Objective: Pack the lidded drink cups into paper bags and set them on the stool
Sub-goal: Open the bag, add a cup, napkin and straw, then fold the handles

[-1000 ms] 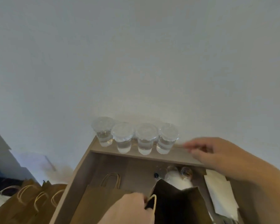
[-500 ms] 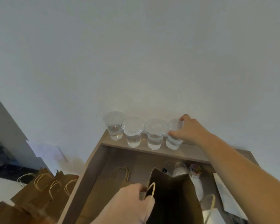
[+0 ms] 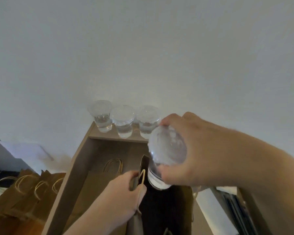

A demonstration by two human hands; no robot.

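My right hand (image 3: 195, 150) grips a clear lidded plastic cup (image 3: 166, 148) over an open brown paper bag (image 3: 168, 207). At the cup's seven o'clock, my left hand (image 3: 124, 194) pinches the bag's rim.

Dim, soft, wide-angle edge distortion

— What's inside the open bag (image 3: 168, 209)?
— Too dark to tell, and the bottom edge cuts it off. The held cup (image 3: 167, 148) hides part of the rightmost cup (image 3: 147, 116) at the desk's (image 3: 95, 153) far edge.
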